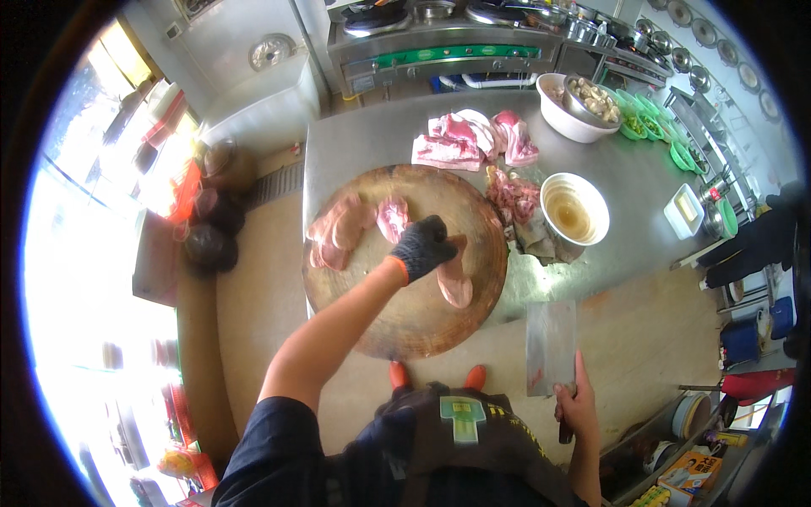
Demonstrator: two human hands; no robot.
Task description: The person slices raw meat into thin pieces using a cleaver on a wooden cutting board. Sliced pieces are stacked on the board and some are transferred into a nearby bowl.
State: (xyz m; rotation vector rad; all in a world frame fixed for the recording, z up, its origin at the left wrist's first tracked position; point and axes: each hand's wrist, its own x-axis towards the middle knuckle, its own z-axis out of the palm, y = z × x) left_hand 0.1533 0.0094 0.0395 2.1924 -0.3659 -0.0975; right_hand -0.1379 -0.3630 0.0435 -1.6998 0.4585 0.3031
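My left hand (426, 248), in a dark knit glove with an orange cuff, is over the round wooden chopping block (393, 310). Its fingers are closed at the upper end of a long pale piece of meat (455, 283); whether they grip it is hard to tell. Just beyond the hand lies a small pink cut of meat (393, 217), and several pale meat pieces (342, 231) rest together at the block's left side. Off the block to the right, my right hand (578, 405) holds a cleaver (551, 348) by its dark handle, the broad blade pointing away from me.
On the steel table (633, 184) are slabs of raw pork (453, 142), meat scraps (516, 196) beside a cloth, a white bucket (574, 209) of brownish liquid, a white basin (576, 130) and green bowls (649, 127). A stove (443, 57) stands behind; a person (747, 244) is at far right.
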